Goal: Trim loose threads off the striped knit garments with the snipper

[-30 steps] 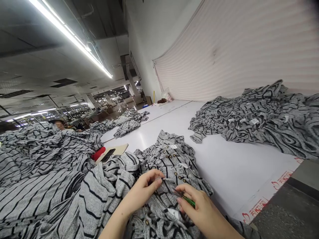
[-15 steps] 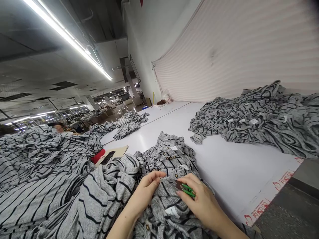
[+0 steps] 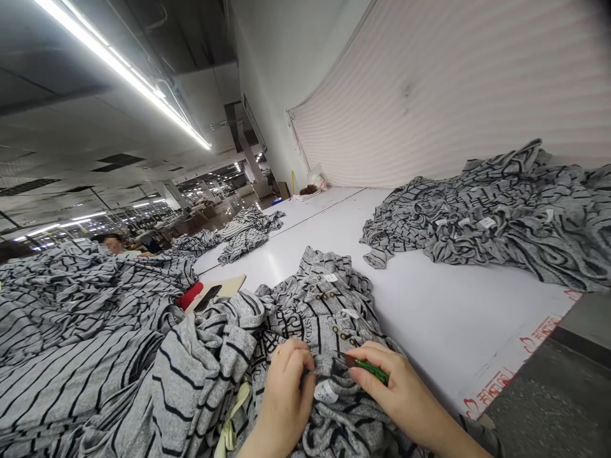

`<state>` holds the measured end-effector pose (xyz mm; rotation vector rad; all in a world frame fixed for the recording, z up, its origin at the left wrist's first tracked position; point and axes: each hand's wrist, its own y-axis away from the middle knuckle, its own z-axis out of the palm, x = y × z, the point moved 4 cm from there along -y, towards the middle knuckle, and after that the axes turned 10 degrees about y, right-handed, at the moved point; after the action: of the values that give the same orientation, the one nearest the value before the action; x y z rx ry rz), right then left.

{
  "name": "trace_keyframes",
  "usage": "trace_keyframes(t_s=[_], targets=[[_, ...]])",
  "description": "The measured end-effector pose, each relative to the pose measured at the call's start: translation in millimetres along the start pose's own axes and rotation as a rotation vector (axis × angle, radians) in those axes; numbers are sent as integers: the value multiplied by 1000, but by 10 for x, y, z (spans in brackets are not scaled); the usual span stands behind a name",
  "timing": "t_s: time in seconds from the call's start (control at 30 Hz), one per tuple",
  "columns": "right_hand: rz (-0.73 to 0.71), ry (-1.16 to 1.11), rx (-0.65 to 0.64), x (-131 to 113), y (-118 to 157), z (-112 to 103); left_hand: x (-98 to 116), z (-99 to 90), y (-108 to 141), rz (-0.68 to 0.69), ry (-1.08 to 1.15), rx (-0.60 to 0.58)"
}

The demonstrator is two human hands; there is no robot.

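Observation:
Grey garments with black stripes (image 3: 334, 318) lie bunched in front of me, with white labels and small brown buttons on them. My left hand (image 3: 289, 385) is closed on the striped cloth, its fingers pinched beside a white label (image 3: 326, 392). In my right hand (image 3: 391, 381) are small green thread snips (image 3: 372, 371), held between thumb and fingers, their dark blades pointing left over the cloth. Part of the gripped fabric is hidden behind my left fingers.
Striped garments (image 3: 496, 222) are heaped at the right of the white table (image 3: 429, 312); a larger pile (image 3: 86, 318) fills the left. A black phone (image 3: 208, 297) rests on tan paper (image 3: 232, 285) near something red. A person (image 3: 113, 243) is beyond the left pile.
My left hand has moved down and turned, its fingers curling into the cloth. The fabric has shifted, showing printed letters and more buttons. A pale yellow-green strip now shows at lower left.

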<state>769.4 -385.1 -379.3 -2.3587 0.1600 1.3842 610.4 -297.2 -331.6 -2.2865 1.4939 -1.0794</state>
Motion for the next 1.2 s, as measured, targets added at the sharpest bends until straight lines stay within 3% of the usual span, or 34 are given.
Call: trace_keyframes(t_s=[0.13, 0.27, 0.33, 0.47, 0.53, 0.67, 0.73, 1.03, 1.2], targets=[[-26, -4, -48, -114, 75, 24, 45, 14, 38, 113, -55, 45], [-62, 16, -18, -117, 80, 3, 125, -52, 29, 91, -18, -2], [-29, 32, 33, -20, 63, -48, 172, -105, 9, -31, 46, -121], [61, 93, 165, 197, -33, -146, 196, -85, -68, -440, 132, -493], [69, 128, 186, 235, -104, -152, 169, 0, -167, -536, 100, -535], [37, 182, 163, 208, -193, -138, 76, 235, -440, -400, -187, -331], [24, 228, 153, 197, -195, -147, 31, 344, -526, -328, -301, -304], [-114, 704, 205, 101, -238, -81, -71, 431, -642, -165, -525, -462], [-168, 837, 230, 12, -279, -26, -76, 443, -637, -100, -591, -519]])
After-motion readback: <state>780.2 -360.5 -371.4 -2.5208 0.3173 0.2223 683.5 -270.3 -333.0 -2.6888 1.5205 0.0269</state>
